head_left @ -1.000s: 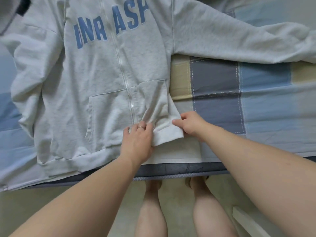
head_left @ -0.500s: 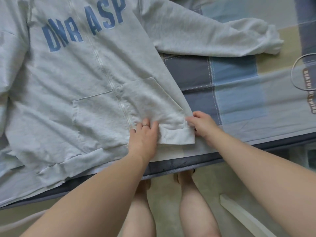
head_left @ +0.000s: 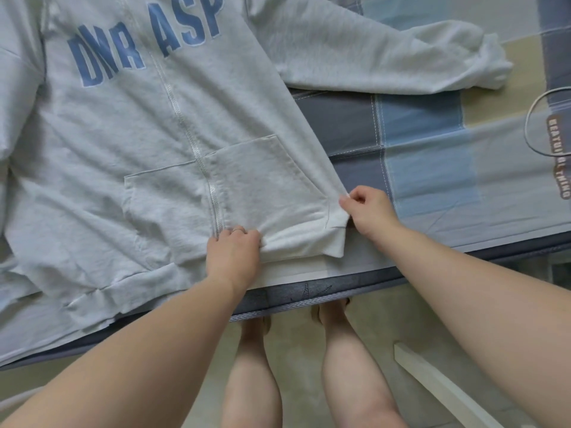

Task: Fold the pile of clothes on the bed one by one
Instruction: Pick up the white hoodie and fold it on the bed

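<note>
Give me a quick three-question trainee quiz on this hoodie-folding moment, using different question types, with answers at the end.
1. True or false: the hoodie lies front side up on the bed.
2. The right hand pinches: A) the hoodie's bottom corner, B) a sleeve cuff, C) the hood?
3. Fill in: the left hand grips the hem beside the ____.
Key: 1 true; 2 A; 3 zipper.

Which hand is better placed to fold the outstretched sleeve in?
Right hand, probably: it pinches the hoodie at the hem corner nearest the sleeve; the left hand grips the hem by the zipper.
</note>
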A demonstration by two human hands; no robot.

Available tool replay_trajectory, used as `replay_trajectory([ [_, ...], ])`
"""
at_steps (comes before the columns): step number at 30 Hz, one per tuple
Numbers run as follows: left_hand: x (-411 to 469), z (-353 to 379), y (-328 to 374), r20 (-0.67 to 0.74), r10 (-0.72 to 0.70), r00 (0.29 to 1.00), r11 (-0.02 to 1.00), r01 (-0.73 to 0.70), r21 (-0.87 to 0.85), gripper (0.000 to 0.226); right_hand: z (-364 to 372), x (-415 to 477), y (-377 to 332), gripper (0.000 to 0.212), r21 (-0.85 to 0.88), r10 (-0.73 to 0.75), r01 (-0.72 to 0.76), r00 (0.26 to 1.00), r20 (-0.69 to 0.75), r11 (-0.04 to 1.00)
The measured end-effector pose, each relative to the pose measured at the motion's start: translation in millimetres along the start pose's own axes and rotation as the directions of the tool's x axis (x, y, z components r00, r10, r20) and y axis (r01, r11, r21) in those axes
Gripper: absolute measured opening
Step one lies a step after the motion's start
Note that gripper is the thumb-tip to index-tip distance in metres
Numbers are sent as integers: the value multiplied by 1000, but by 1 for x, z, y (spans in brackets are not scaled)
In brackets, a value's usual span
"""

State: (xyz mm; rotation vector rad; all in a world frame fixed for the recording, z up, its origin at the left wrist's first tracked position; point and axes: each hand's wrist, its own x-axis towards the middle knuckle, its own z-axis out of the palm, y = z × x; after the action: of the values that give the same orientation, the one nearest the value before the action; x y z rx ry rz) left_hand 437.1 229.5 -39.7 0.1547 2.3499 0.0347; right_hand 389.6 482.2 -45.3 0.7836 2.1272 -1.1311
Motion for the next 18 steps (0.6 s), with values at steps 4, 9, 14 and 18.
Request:
replay_trajectory([
  [4,0,0,-4,81,-25,996,999,23,35,30,17,-14,-12,42,455,283,-393,914,292,799],
  [9,-6,-1,-18,88,10,996,1000,-11,11,24,25,-22,-22,32,246,340,-529,772,537,812],
  [14,-15,1,-22,62,17,998,1000,-16,-14,24,28,-21,-29,44,115,373,-615,605,704,780],
  [18,-17,1,-20,73,15,997,1000,-14,-26,29,33,-21,-22,24,201,367,-670,603,708,715],
])
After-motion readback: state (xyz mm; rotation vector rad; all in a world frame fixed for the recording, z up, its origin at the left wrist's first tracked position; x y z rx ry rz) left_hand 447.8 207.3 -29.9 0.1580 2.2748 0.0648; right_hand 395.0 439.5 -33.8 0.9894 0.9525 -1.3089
